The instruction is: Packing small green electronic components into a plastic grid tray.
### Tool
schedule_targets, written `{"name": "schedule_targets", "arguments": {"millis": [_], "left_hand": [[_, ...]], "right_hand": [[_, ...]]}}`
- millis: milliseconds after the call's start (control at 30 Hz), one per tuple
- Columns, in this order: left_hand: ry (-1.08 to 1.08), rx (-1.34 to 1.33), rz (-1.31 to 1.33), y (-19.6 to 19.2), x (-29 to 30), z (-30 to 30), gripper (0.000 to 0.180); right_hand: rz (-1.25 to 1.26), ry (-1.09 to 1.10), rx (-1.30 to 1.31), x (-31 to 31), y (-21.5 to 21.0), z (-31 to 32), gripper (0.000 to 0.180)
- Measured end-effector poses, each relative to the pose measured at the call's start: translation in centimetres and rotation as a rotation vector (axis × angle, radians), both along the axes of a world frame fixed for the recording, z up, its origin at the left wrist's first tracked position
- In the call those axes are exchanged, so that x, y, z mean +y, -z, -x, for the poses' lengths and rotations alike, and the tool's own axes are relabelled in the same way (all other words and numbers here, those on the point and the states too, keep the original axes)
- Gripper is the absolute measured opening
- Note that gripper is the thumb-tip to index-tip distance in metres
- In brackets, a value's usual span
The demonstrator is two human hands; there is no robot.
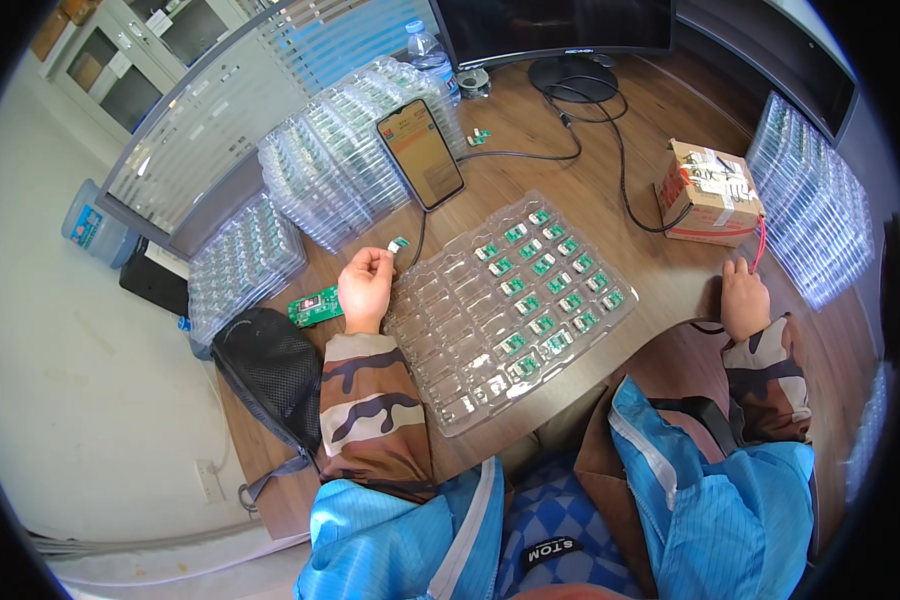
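My left hand (364, 290) is closed in a pinch on a small green circuit board (399, 244) with a silvery part, held just past the left edge of a clear plastic tray (454, 418). Similar small boards sit in rows in the tray's right-hand pockets; the pockets on its left hold none. Beneath my left hand lies a longer green circuit board (315, 307) with a small display. At the right, my right hand (745, 300) rests on the desk with curled fingers. A red wire (760, 245) runs down to its fingertips; whether they grip it is hidden.
A taped cardboard box (712, 200) stands beyond my right hand. Stacked clear trays (335, 160) line the back left, with another stack (810, 205) at the far right. A phone (421, 155) leans upright near the monitor (560, 30). A black mesh pouch (270, 375) lies left of my sleeve.
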State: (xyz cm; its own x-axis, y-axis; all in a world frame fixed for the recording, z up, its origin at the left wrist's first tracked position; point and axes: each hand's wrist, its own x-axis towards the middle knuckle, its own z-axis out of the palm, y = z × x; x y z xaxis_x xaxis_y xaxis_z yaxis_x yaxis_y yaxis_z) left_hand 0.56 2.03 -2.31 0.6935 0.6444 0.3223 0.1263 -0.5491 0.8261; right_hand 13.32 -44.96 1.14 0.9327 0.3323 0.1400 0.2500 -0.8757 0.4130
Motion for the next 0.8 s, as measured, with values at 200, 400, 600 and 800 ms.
{"name": "schedule_targets", "arguments": {"millis": [200, 400, 600, 800], "left_hand": [[-0.005, 0.009, -0.004, 0.03, -0.09, -0.08, 0.015], [-0.006, 0.016, 0.004, -0.19, -0.20, 0.18, 0.014], [0.006, 0.008, 0.023, -0.39, -0.44, 0.37, 0.014], [0.011, 0.008, 0.039, -0.36, -0.36, 0.18, 0.014]], "right_hand": [[0.005, 0.012, -0.016, 0.10, 0.17, -0.06, 0.011], [0.004, 0.003, -0.018, 0.12, 0.25, -0.13, 0.011], [-0.020, -0.031, -0.014, -0.32, -0.06, 0.26, 0.013], [-0.096, -0.031, 0.047, -0.43, -0.15, -0.06, 0.022]]}}
